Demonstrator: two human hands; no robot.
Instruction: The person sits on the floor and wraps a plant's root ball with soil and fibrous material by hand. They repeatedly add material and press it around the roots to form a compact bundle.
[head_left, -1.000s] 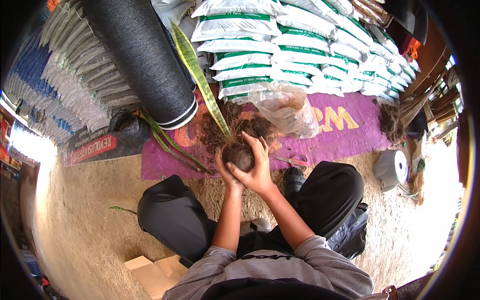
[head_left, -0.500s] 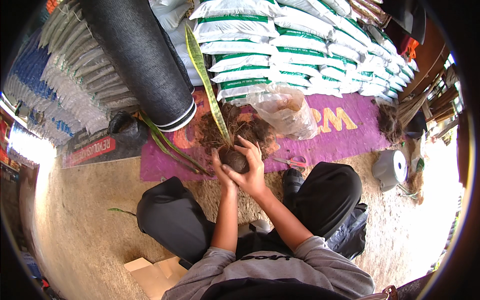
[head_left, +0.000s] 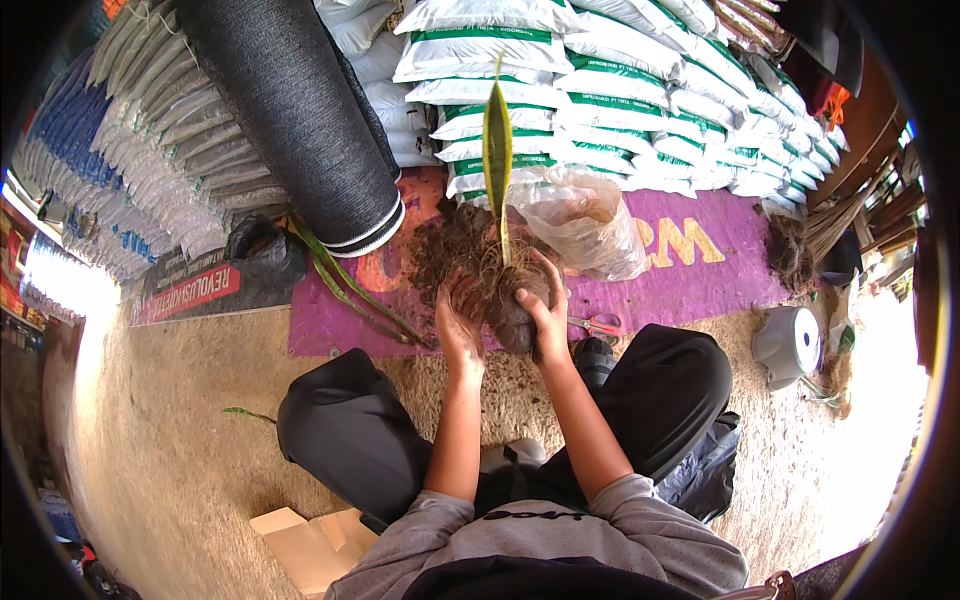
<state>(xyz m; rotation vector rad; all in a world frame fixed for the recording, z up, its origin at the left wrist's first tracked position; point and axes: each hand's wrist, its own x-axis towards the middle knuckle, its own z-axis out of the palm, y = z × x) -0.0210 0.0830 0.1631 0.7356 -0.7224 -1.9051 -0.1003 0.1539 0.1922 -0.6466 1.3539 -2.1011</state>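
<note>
A snake plant (head_left: 497,150) with one upright, yellow-edged leaf rises from a tangle of roots in front of me. Below the leaf is a rounded, dark brown root ball (head_left: 512,325). My right hand (head_left: 548,303) grips its right side, thumb across the front. At the left of it, my left hand (head_left: 459,318) is cupped with its fingers apart, soil smeared over the palm; its fingertips lie by the loose soil and roots. A heap of dark soil (head_left: 435,245) spreads on the purple banner (head_left: 680,290) beyond my hands.
Red-handled scissors (head_left: 600,325) lie right of my hands. Long cut leaves (head_left: 350,290) rest at the left, beside a black mesh roll (head_left: 300,120). A clear plastic bag (head_left: 590,225) stands before stacked white sacks (head_left: 500,90). A grey pot (head_left: 785,348) lies at the right.
My hands have moved apart; the left has come off the root ball while the right holds its right side. The plant has shifted right, and its leaf now stands more upright.
</note>
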